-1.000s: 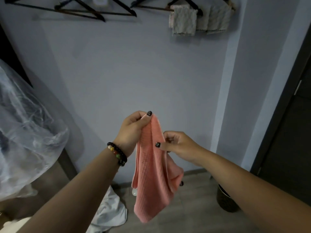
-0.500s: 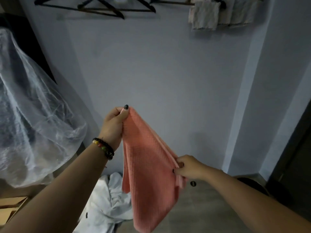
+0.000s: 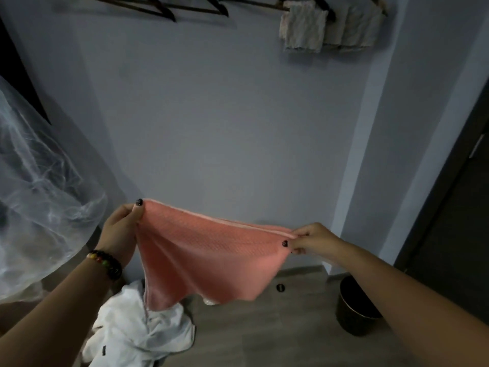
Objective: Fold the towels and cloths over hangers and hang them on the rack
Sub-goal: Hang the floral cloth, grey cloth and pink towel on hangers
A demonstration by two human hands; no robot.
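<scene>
Pink towel [image 3: 211, 255] stretches crosswise well below the hangers [image 3: 169, 9], left hand [image 3: 120, 231] and right hand [image 3: 311, 238] each pinching a top corner.

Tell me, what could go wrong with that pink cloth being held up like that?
The left hand and right hand only pinch the pink cloth at its top corners, so a slip could drop it onto the white heap below. Its lower edge sags unevenly, so the fold may come out crooked.
</scene>
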